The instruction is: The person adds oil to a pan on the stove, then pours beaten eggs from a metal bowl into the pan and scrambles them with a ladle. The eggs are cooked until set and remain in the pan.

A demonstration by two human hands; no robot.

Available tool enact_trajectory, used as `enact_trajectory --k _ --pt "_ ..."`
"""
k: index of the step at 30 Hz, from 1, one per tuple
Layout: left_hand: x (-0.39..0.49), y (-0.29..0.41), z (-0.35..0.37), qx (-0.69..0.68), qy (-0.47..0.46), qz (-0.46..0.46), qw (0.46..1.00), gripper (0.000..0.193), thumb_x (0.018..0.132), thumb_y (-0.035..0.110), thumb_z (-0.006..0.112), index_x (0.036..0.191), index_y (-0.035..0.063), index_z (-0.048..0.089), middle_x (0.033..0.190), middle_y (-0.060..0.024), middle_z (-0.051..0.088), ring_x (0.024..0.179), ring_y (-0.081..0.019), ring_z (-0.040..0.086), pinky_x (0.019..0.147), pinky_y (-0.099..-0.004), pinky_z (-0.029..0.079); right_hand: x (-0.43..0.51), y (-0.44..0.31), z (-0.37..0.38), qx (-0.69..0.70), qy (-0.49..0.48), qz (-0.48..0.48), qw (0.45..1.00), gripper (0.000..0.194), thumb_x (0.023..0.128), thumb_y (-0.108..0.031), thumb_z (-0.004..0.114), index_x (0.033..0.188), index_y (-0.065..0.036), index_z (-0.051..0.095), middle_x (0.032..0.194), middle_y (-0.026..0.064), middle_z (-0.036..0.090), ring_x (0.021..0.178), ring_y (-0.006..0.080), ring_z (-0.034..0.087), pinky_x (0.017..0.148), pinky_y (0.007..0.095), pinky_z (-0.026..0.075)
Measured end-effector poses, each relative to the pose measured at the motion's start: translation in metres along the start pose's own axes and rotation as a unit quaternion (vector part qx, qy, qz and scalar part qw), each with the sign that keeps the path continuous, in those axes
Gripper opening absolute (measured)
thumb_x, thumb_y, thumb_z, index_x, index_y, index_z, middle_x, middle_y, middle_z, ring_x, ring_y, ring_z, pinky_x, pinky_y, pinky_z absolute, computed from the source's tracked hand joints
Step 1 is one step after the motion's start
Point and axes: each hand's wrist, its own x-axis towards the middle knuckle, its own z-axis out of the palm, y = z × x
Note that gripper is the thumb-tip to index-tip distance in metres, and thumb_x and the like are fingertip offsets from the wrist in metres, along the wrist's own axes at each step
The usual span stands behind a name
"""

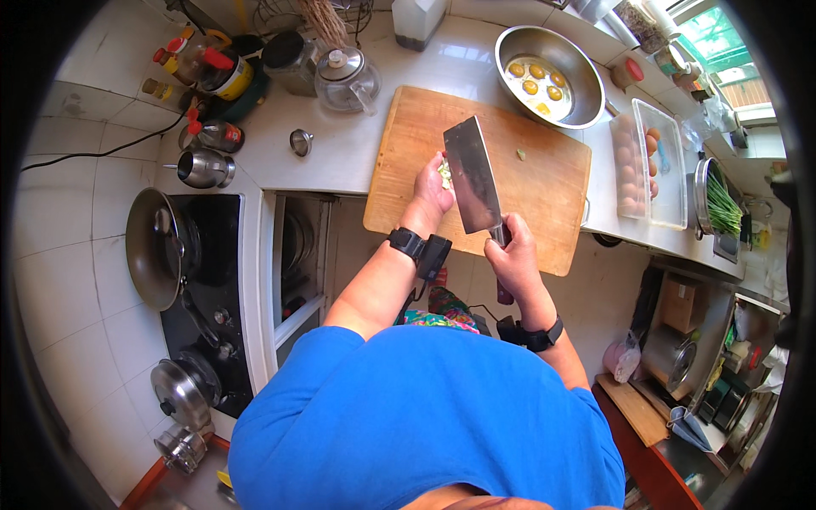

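My right hand (514, 254) grips the handle of a Chinese cleaver (473, 178), its broad steel blade raised over a wooden cutting board (548, 172). Chopped pale green vegetable pieces (445, 173) lie in my cupped left hand (433, 188), close by the left edge of the blade. The blade hides part of that hand's fingers, and whether they touch it I cannot tell. One small green scrap (521, 154) rests on the board. Behind the board's far right corner is a steel bowl (590, 105) containing several cracked raw eggs with whole yolks (537, 71).
To the right stand a clear plastic box (669, 185) of brown eggs (628, 172) and a pot of green stalks (723, 201). A glass teapot (347, 80), small funnel (301, 142) and steel pitcher (204, 169) are at left. A wok (150, 248) sits on the black stove (220, 344).
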Motion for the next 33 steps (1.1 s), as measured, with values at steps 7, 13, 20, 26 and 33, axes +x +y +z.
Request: enact_trajectory --k 7,13,20,26,33 --pt "-0.013 -0.018 0.007 0.081 0.082 0.101 0.988 0.036 0.103 0.042 0.040 0.103 0.0111 0.058 0.082 -0.0062 0.065 0.070 -0.0211 0.061 0.062 -0.0345 0.052 -0.005 -0.013 0.009 -0.175 -0.030 -0.101 0.979 0.022 0.078 0.003 0.056 0.097 -0.001 0.048 0.097 0.0229 0.050 0.081 0.0459 0.056 0.068 0.0523 0.048" --pt "-0.019 -0.009 0.009 0.064 0.166 0.121 0.976 0.034 0.104 0.037 0.037 0.098 0.0115 0.058 0.073 -0.0020 0.056 0.065 -0.0181 0.056 0.058 -0.0297 0.047 -0.011 -0.011 0.009 -0.120 -0.051 -0.107 0.986 0.020 0.078 0.002 0.058 0.096 -0.001 0.052 0.092 0.0210 0.051 0.081 0.0420 0.057 0.068 0.0485 0.048" --pt "-0.051 0.025 0.003 -0.100 0.079 0.011 0.992 0.020 0.101 0.025 0.051 0.085 0.0129 0.056 0.068 -0.0001 0.051 0.051 -0.0089 0.044 0.037 -0.0209 0.031 0.024 0.060 -0.010 0.150 -0.019 0.041 0.988 0.026 0.083 -0.004 0.064 0.108 0.000 0.057 0.086 0.0029 0.053 0.075 0.0137 0.053 0.065 0.0288 0.045" --pt "-0.153 0.117 0.017 -0.028 0.032 0.132 0.990 0.017 0.100 0.026 0.057 0.091 0.0122 0.054 0.073 0.0016 0.050 0.051 -0.0070 0.039 0.040 -0.0192 0.028 0.065 0.123 -0.016 0.223 -0.139 0.140 0.954 0.019 0.085 -0.005 0.062 0.103 -0.002 0.060 0.071 -0.0026 0.052 0.059 0.0068 0.049 0.053 0.0222 0.041" --pt "-0.324 0.278 0.015 0.014 0.104 0.479 0.872 0.011 0.092 0.019 0.065 0.095 0.0103 0.059 0.074 -0.0001 0.057 0.052 -0.0068 0.046 0.041 -0.0186 0.032 0.091 0.174 -0.013 -0.232 -0.057 -0.075 0.968 0.021 0.083 -0.016 0.069 0.084 0.005 0.065 0.068 0.0069 0.061 0.063 0.0130 0.059 0.061 0.0303 0.049"
